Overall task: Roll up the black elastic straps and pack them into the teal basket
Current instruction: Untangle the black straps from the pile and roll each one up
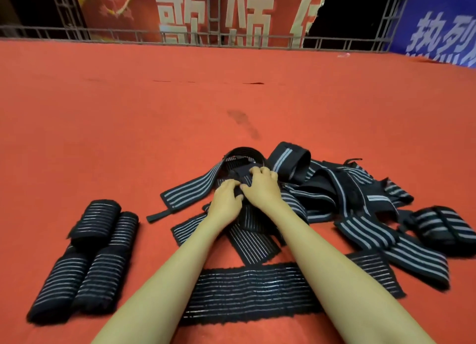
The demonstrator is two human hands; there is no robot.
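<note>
Clearly, a black elastic strap (251,231) with fine pale stripes is being worked at the centre of the red carpet (128,111). Its far end is gathered under both hands while its free tail trails toward 6 o'clock between the forearms. The left hand (226,202) and the right hand (262,189) are set side by side on that end, with the fingers (260,175) of each curled down and clamped on the fabric. How tight the roll beneath them is cannot be told. The strap is judged to be light, soft and limp, with a stretchy, slightly grippy weave, so it should spring open if tension is let go. It is best held across its full width at the rolled end, with the thumbs behind and the tail kept taut and straight. Four rolled straps (85,256) are laid together at 8 o'clock, just apart from the work. A heap of loose straps (334,189) with broader grey stripes is tangled at 3 o'clock, touching the right wrist's side. A single roll (438,225) sits at the heap's far right edge. Another flat strap (247,292) is spread crosswise at 6 o'clock under the forearms. The teal basket is not in view, so packing is judged not yet begun.
</note>
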